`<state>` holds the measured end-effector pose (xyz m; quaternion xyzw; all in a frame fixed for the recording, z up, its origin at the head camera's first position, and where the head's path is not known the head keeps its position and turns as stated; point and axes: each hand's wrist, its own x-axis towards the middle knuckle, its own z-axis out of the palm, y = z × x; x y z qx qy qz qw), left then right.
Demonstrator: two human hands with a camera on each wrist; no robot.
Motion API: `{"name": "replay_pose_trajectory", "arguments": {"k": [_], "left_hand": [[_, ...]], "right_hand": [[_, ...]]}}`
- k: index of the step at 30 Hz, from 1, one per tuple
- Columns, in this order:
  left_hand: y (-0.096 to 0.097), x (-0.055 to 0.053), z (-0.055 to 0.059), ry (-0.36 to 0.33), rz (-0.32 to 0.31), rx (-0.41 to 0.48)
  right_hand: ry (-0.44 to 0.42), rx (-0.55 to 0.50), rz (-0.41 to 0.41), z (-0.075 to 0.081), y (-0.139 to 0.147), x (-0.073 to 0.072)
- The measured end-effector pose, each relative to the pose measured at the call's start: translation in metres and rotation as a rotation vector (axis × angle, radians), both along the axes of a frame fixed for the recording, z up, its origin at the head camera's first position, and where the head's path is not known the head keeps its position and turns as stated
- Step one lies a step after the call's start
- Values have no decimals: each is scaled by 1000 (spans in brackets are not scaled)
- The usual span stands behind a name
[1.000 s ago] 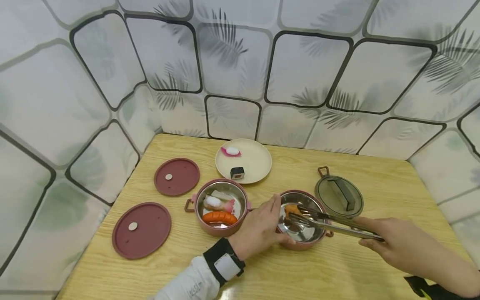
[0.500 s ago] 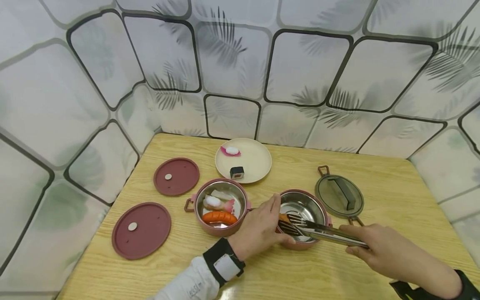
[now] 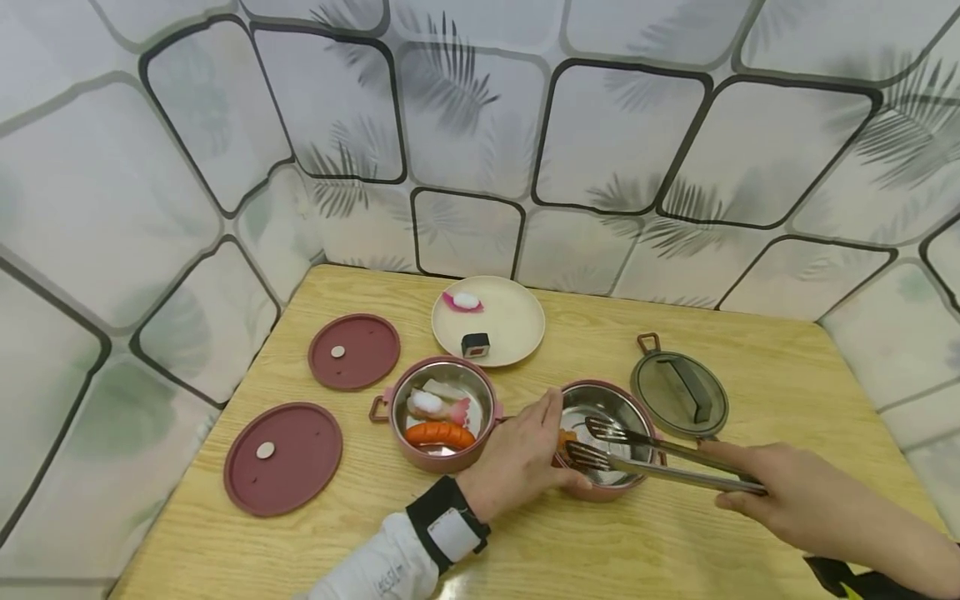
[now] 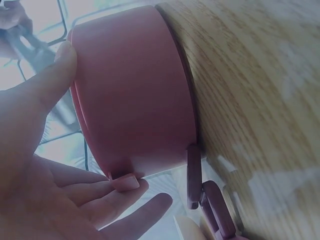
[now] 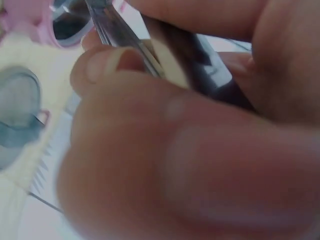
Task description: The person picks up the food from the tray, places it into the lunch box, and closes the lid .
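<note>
Tongs point(image 3: 667, 472) gripped in my right hand point(image 3: 795, 493) gape wider than half a second ago; my left hand point(image 3: 516, 462) holds the pot point(image 4: 132, 92) nearer the counter's point(image 3: 795, 375) right edge.

Tongs point(image 3: 675, 472) of polished metal; pot point(image 4: 130, 95) smooth and matt outside (mirror-glossy metal within); table point(image 3: 787, 375) of wood grain with a slight sheen; grey-green lid point(image 3: 660, 400), blurred in the right wrist view, perhaps glassy
</note>
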<state>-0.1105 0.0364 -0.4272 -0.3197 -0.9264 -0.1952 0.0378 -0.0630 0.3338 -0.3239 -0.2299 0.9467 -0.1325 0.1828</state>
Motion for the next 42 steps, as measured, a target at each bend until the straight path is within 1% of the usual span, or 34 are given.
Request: {"name": "replay_pose_trajectory", "arguments": {"k": [2, 4, 7, 9, 12, 14, 17, 19, 21, 26, 30, 36, 42], "left_hand": [[0, 0, 0, 4, 1, 4], [0, -1, 0, 9, 5, 6], [-1, -1, -1, 1, 11, 5], [-1, -1, -1, -8, 13, 4], [-2, -1, -1, -20, 14, -3], [-2, -1, -2, -24, 18, -9], [-2, 0, -2, -30, 21, -15], [-2, 0, -2, -36, 20, -15], [-1, 0, -3, -39, 16, -13], [0, 0, -2, -34, 20, -19], [0, 0, -1, -27, 25, -30], [0, 0, -2, 3, 26, -48], [0, 0, -2, -7, 25, -40]], "right_hand": [[17, 13, -21, 7, 2, -1], [57, 15, -30, 14, 2, -4], [145, 6, -31, 22, -3, -12], [212, 1, -14, 24, -9, -20], [285, 2, 25, 22, -22, -35], [311, 10, 61, 20, -33, -49], [375, 4, 132, 13, -51, -70], [395, -1, 167, 9, -62, -84], [417, 3, 185, 4, -72, -97], [436, 7, 199, -5, -95, -122], [420, 21, 206, -14, -111, -134], [386, 35, 182, -30, -126, -143], [378, 19, 178, -40, -132, -147]]}}
